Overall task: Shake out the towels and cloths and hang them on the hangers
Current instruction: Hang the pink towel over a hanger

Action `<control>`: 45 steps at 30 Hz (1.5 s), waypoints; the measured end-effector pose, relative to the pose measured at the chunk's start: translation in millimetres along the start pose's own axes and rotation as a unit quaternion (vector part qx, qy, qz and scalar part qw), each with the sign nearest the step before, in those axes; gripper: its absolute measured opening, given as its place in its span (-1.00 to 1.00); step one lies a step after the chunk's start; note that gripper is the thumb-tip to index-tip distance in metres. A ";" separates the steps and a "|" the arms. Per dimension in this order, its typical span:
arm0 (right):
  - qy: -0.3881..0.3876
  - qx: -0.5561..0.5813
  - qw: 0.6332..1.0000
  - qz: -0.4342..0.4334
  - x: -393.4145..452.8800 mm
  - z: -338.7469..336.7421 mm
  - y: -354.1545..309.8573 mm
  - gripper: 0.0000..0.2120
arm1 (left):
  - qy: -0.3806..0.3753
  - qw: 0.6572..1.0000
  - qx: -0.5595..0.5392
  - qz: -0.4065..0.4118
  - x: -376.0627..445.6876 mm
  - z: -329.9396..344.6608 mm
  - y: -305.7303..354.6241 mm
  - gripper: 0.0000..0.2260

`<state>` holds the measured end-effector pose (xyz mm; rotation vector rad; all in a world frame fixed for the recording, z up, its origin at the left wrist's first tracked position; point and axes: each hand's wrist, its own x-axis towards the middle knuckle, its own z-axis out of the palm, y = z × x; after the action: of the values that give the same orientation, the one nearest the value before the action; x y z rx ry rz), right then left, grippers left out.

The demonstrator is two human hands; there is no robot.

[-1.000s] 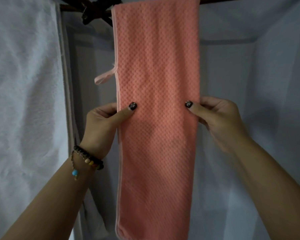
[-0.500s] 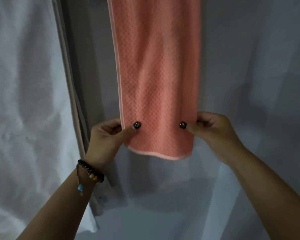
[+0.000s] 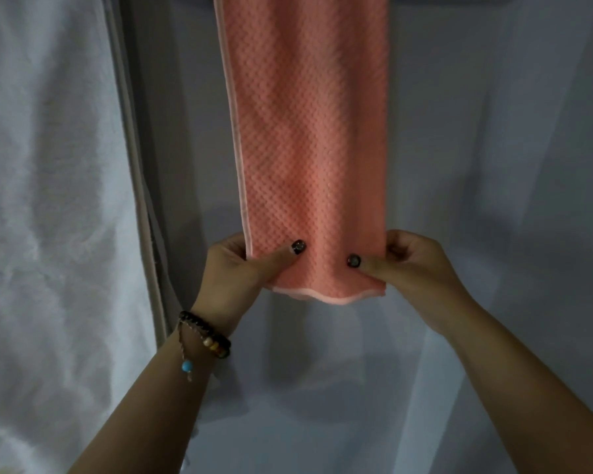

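Observation:
A salmon-pink waffle-textured towel hangs straight down from above the frame; its hanger is out of view. My left hand pinches the towel's lower left corner, thumb on the front and fingers behind. My right hand pinches the lower right corner the same way. The pale bottom hem sags in a slight wave between the two thumbs.
A large white towel hangs at the left, with a pale edge strip beside it. Grey-white sheeting forms the backdrop behind and to the right of the pink towel.
Both hands slid down the towel's side edges from its middle to its bottom corners. The view dropped, so the rail and clip at the top left the frame.

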<state>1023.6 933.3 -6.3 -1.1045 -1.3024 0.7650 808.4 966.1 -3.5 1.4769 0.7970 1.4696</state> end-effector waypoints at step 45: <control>-0.067 0.050 0.996 -0.032 39.5 -24.1 26.1 -0.70 | 0.106 0.991 -0.015 0.077 -14.3 25.1 -22.4 -0.80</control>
<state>1057.0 973.7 -14.8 -0.9406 -1.3900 0.8598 834.9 958.7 -27.6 1.4015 0.7970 1.7690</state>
